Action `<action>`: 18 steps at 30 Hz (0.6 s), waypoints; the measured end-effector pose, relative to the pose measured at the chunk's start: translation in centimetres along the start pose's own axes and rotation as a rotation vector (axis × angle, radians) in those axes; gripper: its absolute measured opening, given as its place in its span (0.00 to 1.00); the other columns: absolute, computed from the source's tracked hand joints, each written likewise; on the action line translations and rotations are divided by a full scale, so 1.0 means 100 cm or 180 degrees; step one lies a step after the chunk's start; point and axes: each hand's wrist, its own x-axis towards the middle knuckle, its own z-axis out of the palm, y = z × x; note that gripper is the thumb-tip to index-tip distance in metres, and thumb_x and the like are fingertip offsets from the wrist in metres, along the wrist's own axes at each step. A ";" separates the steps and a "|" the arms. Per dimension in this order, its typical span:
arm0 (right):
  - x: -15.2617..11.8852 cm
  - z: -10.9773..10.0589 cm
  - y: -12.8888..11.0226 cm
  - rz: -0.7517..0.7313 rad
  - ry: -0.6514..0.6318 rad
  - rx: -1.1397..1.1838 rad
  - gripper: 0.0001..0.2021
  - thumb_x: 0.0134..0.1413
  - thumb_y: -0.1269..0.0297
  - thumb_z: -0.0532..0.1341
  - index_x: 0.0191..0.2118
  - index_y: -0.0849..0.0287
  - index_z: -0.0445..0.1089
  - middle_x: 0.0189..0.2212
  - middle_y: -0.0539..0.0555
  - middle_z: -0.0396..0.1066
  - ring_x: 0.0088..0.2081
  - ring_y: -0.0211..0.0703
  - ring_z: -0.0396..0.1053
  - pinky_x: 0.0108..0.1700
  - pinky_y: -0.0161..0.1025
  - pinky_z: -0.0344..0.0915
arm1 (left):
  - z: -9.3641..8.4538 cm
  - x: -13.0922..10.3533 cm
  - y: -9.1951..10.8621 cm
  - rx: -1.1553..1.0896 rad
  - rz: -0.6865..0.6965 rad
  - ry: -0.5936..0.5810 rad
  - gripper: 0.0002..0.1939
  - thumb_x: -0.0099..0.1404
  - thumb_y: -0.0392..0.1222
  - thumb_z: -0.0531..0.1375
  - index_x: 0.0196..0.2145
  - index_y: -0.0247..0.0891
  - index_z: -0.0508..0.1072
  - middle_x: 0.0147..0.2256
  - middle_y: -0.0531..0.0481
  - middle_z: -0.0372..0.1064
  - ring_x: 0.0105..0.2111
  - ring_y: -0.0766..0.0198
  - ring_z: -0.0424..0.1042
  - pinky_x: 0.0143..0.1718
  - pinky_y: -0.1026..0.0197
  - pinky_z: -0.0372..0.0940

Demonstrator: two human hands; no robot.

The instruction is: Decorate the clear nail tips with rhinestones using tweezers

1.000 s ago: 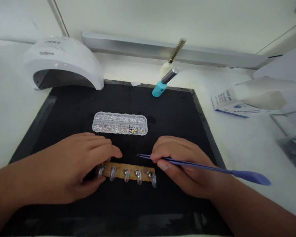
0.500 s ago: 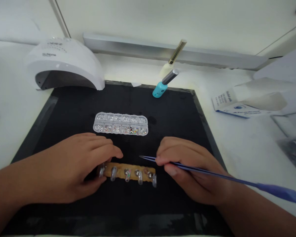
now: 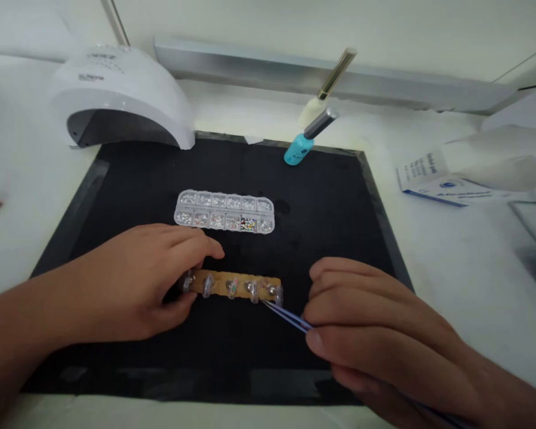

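My left hand (image 3: 156, 286) is closed around the left end of a wooden nail tip stand (image 3: 221, 285) lying on the black mat. Along the stand sit several clear nail tips, and the middle nail tip (image 3: 233, 288) carries small coloured gems. Pinched in my right hand (image 3: 384, 333) is a pair of blue tweezers (image 3: 290, 319). Their points are at the lower end of the second nail tip from the right (image 3: 254, 292); whether they touch it or hold a gem is too small to tell. Behind the stand lies a clear compartment box of rhinestones (image 3: 226, 211).
A white nail lamp (image 3: 125, 89) stands at the back left, over the edge of the black mat (image 3: 161, 369). Toward the back are a turquoise bottle (image 3: 298, 149) and a cream bottle (image 3: 311, 112). An opened white carton (image 3: 446, 179) lies at the right.
My right hand has moved nearer and turned, bringing the tweezer points down from above the stand to a nail tip's lower end. My left hand keeps its hold. The view has shifted slightly.
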 end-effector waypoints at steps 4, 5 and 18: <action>-0.003 0.003 0.002 -0.0033 -0.0084 -0.0118 0.12 0.64 0.55 0.57 0.38 0.56 0.71 0.35 0.57 0.74 0.37 0.44 0.74 0.41 0.44 0.75 | 0.000 0.001 0.000 0.0053 -0.0107 -0.0020 0.17 0.62 0.36 0.56 0.50 0.41 0.65 0.37 0.52 0.71 0.35 0.61 0.73 0.35 0.59 0.66; -0.002 0.003 0.003 -0.0041 -0.0089 -0.0123 0.11 0.64 0.55 0.56 0.38 0.56 0.71 0.35 0.57 0.74 0.37 0.44 0.74 0.41 0.44 0.75 | -0.001 0.002 0.000 0.0050 -0.0097 -0.0026 0.17 0.63 0.36 0.55 0.50 0.41 0.65 0.37 0.52 0.71 0.35 0.61 0.73 0.36 0.59 0.66; 0.017 0.006 0.019 -0.0517 0.0237 0.0217 0.08 0.66 0.70 0.52 0.39 0.62 0.67 0.30 0.54 0.73 0.32 0.39 0.73 0.41 0.41 0.72 | -0.001 0.001 0.000 -0.0072 -0.0079 -0.0103 0.17 0.62 0.35 0.55 0.50 0.43 0.63 0.37 0.52 0.70 0.34 0.62 0.72 0.35 0.59 0.66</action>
